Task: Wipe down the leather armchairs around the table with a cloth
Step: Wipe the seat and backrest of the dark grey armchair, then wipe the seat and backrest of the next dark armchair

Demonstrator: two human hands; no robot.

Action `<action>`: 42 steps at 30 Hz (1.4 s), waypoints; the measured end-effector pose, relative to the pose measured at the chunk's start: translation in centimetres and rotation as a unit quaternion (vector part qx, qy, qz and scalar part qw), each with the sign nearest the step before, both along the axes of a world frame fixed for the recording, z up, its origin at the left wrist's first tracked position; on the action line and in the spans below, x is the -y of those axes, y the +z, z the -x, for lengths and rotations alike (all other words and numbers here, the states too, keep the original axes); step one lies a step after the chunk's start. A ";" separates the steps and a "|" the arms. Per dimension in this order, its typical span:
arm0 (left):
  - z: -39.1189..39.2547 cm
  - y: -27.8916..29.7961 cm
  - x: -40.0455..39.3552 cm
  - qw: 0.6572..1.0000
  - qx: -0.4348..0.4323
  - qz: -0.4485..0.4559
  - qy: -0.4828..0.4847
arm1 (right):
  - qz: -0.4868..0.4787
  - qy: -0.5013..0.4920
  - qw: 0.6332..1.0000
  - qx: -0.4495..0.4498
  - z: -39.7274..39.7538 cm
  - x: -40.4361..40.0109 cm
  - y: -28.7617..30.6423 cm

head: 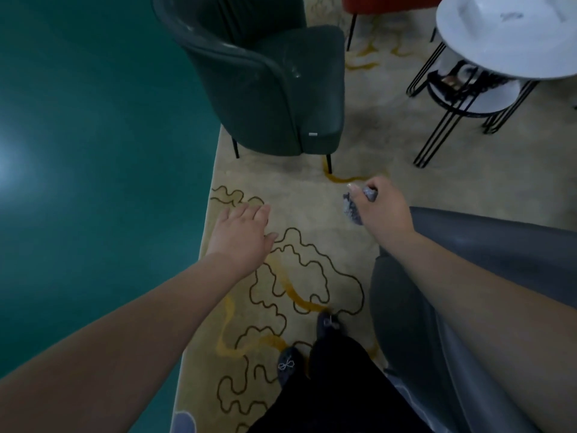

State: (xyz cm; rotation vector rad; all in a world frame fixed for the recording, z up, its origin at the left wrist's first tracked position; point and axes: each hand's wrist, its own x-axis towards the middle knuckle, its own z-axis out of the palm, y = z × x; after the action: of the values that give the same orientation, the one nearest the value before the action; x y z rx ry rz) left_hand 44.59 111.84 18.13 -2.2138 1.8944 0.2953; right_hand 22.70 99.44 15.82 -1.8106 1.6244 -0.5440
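Note:
My right hand (382, 207) grips a bunched grey cloth (352, 209) in the air, just past the rim of a grey leather armchair (487, 245) at the lower right. My right forearm passes over that chair's back. My left hand (243, 234) is held out over the rug with straight fingers and holds nothing. A dark green leather armchair (274, 89) stands ahead at the top centre, well beyond both hands.
A round white table (505, 51) on black wire legs stands at the upper right. Part of a red chair (387, 3) shows at the top. A beige patterned rug (312, 270) lies underfoot, with glossy green floor (93, 151) to the left. My feet are at the bottom centre.

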 end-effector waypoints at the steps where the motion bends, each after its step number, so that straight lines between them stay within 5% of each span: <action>1: -0.4 0.0 1.1 1.000 -0.003 0.000 0.000 | -0.002 0.000 1.000 -0.003 -0.2 0.9 -0.2; 20: -6.7 1.3 24.8 0.998 -0.006 0.038 0.047 | 0.021 0.032 0.999 -0.005 -6.8 25.5 2.0; 32: -17.0 0.5 37.3 1.000 0.002 0.003 -0.007 | 0.019 0.008 0.999 -0.047 -14.3 36.1 0.6; 42: -25.7 -0.5 43.6 0.999 -0.002 0.018 0.043 | -0.002 0.041 0.999 -0.024 -23.1 43.6 -0.9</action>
State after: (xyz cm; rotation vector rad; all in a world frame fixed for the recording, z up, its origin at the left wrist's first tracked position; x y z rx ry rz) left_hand 70.33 68.20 17.61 -2.3240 1.8240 0.2824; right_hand 45.83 55.84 14.97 -1.8917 1.5741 -0.4623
